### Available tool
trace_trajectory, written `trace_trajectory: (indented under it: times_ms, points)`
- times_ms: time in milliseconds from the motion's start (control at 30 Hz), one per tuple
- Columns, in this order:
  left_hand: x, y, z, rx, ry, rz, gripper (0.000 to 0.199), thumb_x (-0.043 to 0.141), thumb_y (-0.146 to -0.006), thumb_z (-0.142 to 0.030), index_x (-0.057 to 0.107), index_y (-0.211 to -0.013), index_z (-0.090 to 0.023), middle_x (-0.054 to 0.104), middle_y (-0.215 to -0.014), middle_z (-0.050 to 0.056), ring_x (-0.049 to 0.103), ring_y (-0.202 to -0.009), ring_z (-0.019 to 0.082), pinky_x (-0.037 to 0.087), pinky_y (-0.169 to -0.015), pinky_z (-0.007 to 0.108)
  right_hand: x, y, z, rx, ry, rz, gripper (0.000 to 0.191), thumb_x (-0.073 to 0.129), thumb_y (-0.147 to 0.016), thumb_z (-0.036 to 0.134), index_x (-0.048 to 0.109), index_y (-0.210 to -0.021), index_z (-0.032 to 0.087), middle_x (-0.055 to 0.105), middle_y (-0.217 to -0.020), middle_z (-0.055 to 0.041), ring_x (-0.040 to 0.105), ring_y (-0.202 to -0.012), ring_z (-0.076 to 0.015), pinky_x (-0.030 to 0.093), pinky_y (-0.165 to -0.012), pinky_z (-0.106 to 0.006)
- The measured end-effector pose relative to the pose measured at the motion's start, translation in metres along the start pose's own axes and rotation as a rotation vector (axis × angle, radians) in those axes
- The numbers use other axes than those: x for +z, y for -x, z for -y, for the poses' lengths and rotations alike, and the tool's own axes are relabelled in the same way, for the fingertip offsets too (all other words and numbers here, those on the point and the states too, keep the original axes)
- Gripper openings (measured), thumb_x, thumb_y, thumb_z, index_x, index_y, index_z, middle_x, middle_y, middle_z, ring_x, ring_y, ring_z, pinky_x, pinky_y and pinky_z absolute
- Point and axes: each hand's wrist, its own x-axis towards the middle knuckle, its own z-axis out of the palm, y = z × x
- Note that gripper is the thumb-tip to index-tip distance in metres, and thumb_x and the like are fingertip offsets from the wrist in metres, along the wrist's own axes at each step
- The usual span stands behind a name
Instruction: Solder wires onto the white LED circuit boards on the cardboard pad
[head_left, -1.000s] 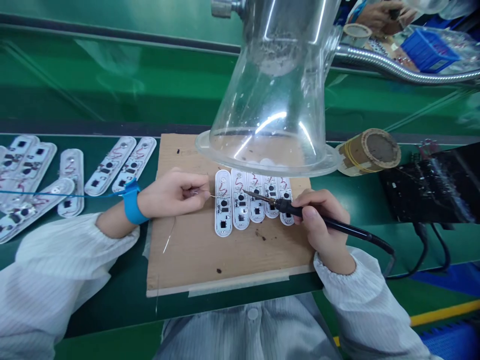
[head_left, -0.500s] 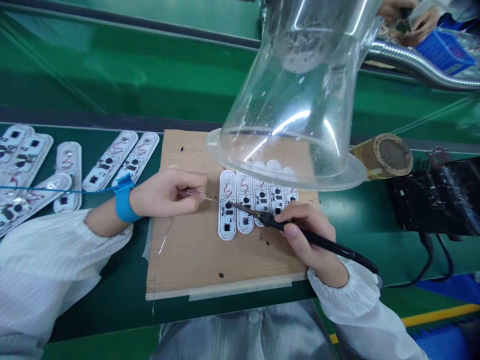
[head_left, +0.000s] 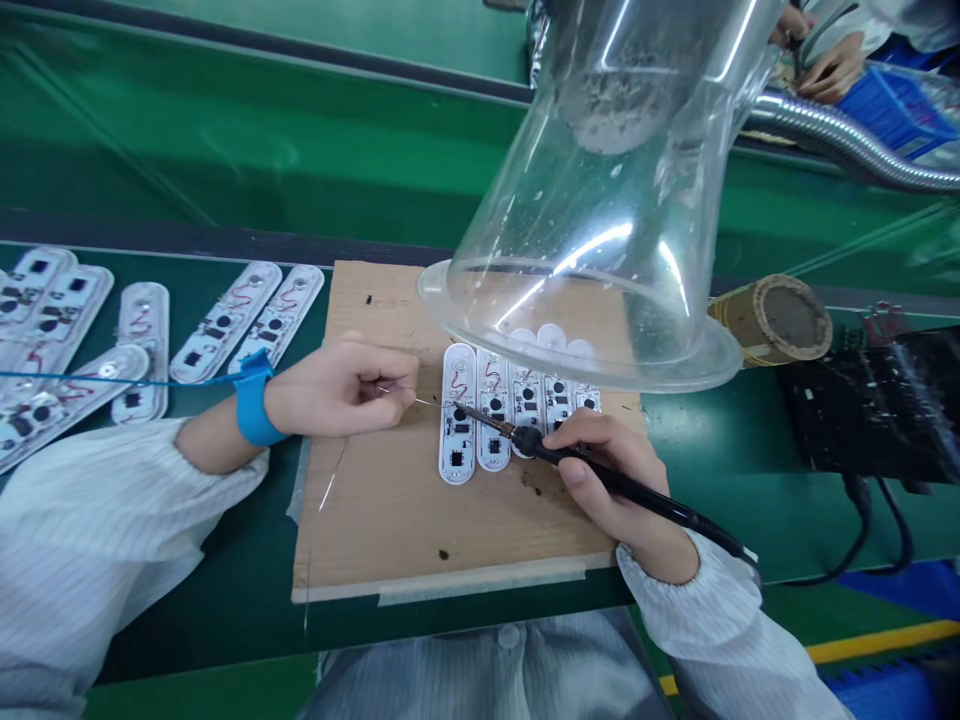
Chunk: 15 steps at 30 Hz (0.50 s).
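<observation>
My left hand (head_left: 345, 388) is closed in a pinch on a thin solder wire (head_left: 427, 402), whose end reaches the leftmost white circuit board (head_left: 457, 440). A black soldering iron (head_left: 551, 450) lies in the grip of my right hand (head_left: 615, 475). Its tip meets the wire's end, or nearly so, above the middle of that board. More long white boards (head_left: 493, 455) with red wires and black chips stand side by side to the right, partly behind the iron and my fingers. All of them rest on a brown cardboard sheet (head_left: 375, 540).
A clear fume hood (head_left: 592, 230) hangs low over the boards' far ends. Several white boards (head_left: 225, 325) lie at the left. A blue wrist strap (head_left: 255, 405) trails a cord leftward. At right are a cardboard roll (head_left: 791, 318), a black box (head_left: 862, 410) and, farther back, another person's hands (head_left: 832, 70).
The view has shifted slightly. My hands keep nearly the same pose, with solder wire and iron still at the leftmost board. The other person's hands have moved.
</observation>
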Motion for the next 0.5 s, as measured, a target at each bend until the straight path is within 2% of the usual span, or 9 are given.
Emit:
trace_trajectory:
  times_ms: [333,500]
  points:
    - [0.0005,0.0004,0.0026,0.041,-0.024,-0.004,0.026,0.055,-0.087,-0.012,0.048,-0.063,-0.021,0.042,-0.052,-0.007,0.033,-0.046,0.007,0.029,-0.044,0.02,0.0012,0.0,-0.0009,0.014,0.023,0.001,0.018,0.065,-0.111,0.044,0.071,-0.11,0.027,0.078,-0.088,-0.0018,0.073,-0.072,-0.0169,0.058,-0.064,-0.03]
    - [-0.0003,0.0004,0.0038,0.053,-0.055,0.002,0.025,0.055,-0.087,-0.012,0.049,-0.064,-0.021,0.045,-0.052,-0.007,0.036,-0.046,0.007,0.03,-0.044,0.02,0.002,0.0012,-0.0037,0.009,-0.013,-0.016,0.017,0.065,-0.111,0.043,0.071,-0.112,0.027,0.076,-0.086,-0.0004,0.071,-0.07,-0.015,0.055,-0.062,-0.027]
